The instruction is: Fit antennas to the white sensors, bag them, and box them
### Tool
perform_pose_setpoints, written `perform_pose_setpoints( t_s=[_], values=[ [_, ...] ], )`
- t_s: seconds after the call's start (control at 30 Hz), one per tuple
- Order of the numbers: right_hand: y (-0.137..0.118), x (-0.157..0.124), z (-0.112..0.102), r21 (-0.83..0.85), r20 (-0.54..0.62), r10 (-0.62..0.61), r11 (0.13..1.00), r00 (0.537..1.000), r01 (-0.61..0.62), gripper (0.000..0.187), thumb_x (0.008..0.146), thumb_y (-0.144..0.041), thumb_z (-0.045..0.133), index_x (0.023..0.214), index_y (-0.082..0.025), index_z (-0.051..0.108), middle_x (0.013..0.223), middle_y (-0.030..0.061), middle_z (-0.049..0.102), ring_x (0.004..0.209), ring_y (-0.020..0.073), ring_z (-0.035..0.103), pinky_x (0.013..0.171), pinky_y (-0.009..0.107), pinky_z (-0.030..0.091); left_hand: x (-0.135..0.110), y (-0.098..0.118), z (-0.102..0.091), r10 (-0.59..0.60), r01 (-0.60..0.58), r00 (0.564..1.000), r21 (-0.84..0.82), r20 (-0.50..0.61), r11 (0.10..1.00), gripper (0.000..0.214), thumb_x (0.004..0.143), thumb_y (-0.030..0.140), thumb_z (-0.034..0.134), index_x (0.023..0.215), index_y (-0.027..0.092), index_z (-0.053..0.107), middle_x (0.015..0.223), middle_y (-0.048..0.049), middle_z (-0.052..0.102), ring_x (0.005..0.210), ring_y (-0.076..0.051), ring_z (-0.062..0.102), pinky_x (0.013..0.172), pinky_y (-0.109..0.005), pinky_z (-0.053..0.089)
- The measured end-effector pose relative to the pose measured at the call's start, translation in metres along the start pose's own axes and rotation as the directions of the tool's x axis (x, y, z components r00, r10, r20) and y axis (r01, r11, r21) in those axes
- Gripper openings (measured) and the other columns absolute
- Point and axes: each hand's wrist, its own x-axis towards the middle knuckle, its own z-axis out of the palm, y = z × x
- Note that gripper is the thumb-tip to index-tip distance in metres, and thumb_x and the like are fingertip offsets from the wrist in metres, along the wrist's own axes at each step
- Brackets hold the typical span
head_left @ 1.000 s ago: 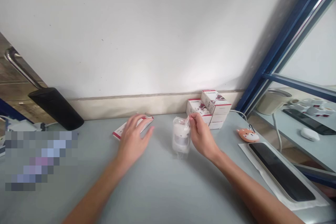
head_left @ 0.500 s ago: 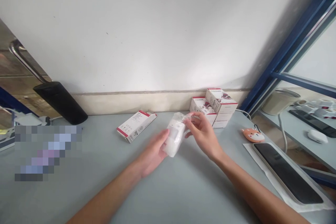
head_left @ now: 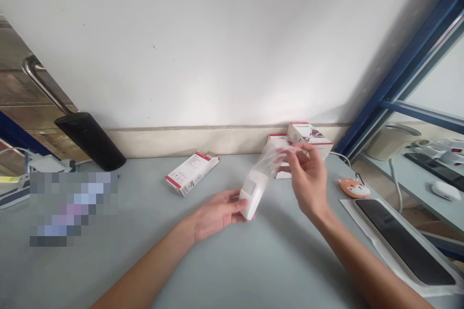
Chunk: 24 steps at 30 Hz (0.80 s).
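Over the middle of the grey table, my left hand (head_left: 221, 210) grips the lower end of a small white plastic device (head_left: 253, 194) with a greyish window on its face. A clear plastic bag (head_left: 270, 158) is stretched off the device's upper end. My right hand (head_left: 308, 174), closed in a pinch, holds the far part of the bag. Part of the bag still lies over the top of the device. Left of them, a flat white-and-red carton (head_left: 192, 171) lies on the table.
White-and-red boxes (head_left: 310, 136) are stacked against the wall, partly hidden by my right hand. To the right are an orange animal-faced case (head_left: 353, 187) and a dark-screened phone-like slab (head_left: 402, 241) on white sheet. A black cylinder (head_left: 90, 140) stands at the left; a blurred patch lies before it.
My right hand has pulled the bag up and right, so the device's lower part is now bare. My left hand has shifted right and grips the device's lower end. The view moved slightly.
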Motion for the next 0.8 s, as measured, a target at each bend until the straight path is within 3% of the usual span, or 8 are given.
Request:
perform_pose_setpoints(
  t_s=[0.17,0.23,0.3,0.37,0.43,0.53,0.63,0.8],
  values=[
    [0.003,0.006,-0.01,-0.24,-0.163,-0.363,0.916,0.917,0.321,0.013,0.101,-0.03,0.063,0.111,-0.028,0.054,0.112,0.0072,0.07,0.101,0.0235,0.072,0.076,0.038,0.062,-0.003,0.007,-0.008,0.061,-0.072,0.984,-0.059,-0.169,0.996,0.051,0.085,0.027,0.084,0.133,0.023,0.068,0.121,-0.0107,0.074,0.109,-0.03,0.073,0.1,-0.045,0.051],
    [0.007,0.002,-0.011,-0.413,0.034,-0.442,0.811,0.897,0.415,0.011,0.101,-0.021,0.058,0.109,-0.028,0.058,0.118,0.0084,0.071,0.11,0.0247,0.07,0.084,0.04,0.06,-0.004,0.012,-0.01,0.117,-0.151,0.959,-0.116,-0.257,0.982,0.054,0.084,0.023,0.082,0.135,0.026,0.066,0.121,-0.009,0.075,0.114,-0.03,0.072,0.099,-0.044,0.051],
    [0.014,-0.004,-0.01,-0.518,0.358,-0.37,0.685,0.857,0.512,0.023,0.099,-0.012,0.051,0.109,-0.029,0.063,0.125,0.0082,0.072,0.113,0.0252,0.068,0.088,0.042,0.057,-0.005,0.017,-0.012,0.172,-0.226,0.931,-0.14,-0.321,0.964,0.058,0.086,0.021,0.079,0.14,0.028,0.061,0.126,-0.0084,0.075,0.115,-0.028,0.072,0.097,-0.042,0.051],
    [0.02,-0.011,-0.007,-0.515,0.618,-0.216,0.614,0.755,0.598,0.039,0.091,-0.002,0.047,0.112,-0.029,0.067,0.13,0.0077,0.071,0.117,0.0267,0.067,0.092,0.044,0.056,-0.006,0.02,-0.012,0.228,-0.282,0.909,-0.114,-0.348,0.953,0.064,0.088,0.022,0.077,0.148,0.031,0.054,0.13,-0.008,0.075,0.111,-0.026,0.072,0.095,-0.041,0.052],
    [0.023,-0.017,-0.003,-0.482,0.73,-0.107,0.619,0.675,0.62,0.049,0.081,0.002,0.048,0.115,-0.028,0.069,0.13,0.0073,0.072,0.121,0.0289,0.065,0.1,0.049,0.052,-0.006,0.021,-0.011,0.266,-0.31,0.898,-0.075,-0.351,0.948,0.068,0.09,0.025,0.076,0.152,0.033,0.05,0.13,-0.007,0.075,0.103,-0.024,0.073,0.095,-0.042,0.052],
    [0.021,-0.02,0.002,-0.505,0.662,-0.025,0.724,0.749,0.471,0.037,0.087,-0.008,0.054,0.115,-0.026,0.071,0.121,0.0071,0.075,0.117,0.0299,0.066,0.107,0.052,0.047,-0.005,0.02,-0.007,0.267,-0.3,0.912,-0.064,-0.31,0.952,0.062,0.094,0.03,0.073,0.151,0.032,0.051,0.128,-0.0067,0.075,0.097,-0.023,0.073,0.1,-0.044,0.051],
    [0.012,-0.017,0.004,-0.478,0.48,0.146,0.87,0.865,0.118,0.029,0.104,-0.039,0.052,0.12,-0.025,0.072,0.11,0.007,0.076,0.1,0.0258,0.067,0.092,0.044,0.052,-0.004,0.016,0.002,0.213,-0.252,0.957,-0.196,-0.198,0.948,0.044,0.1,0.039,0.064,0.142,0.028,0.061,0.127,-0.0088,0.074,0.109,-0.028,0.071,0.105,-0.048,0.05],
    [0.0,-0.011,0.005,-0.279,0.483,0.395,0.915,0.781,-0.29,0.043,0.103,-0.058,0.051,0.111,-0.024,0.077,0.092,0.0027,0.07,0.075,0.017,0.053,0.07,0.032,0.044,-0.005,0.013,0.02,0.053,-0.03,0.997,-0.376,0.053,0.926,0.043,0.105,0.044,0.049,0.135,0.019,0.067,0.115,-0.0148,0.075,0.111,-0.034,0.07,0.105,-0.058,0.048]
  ],
)
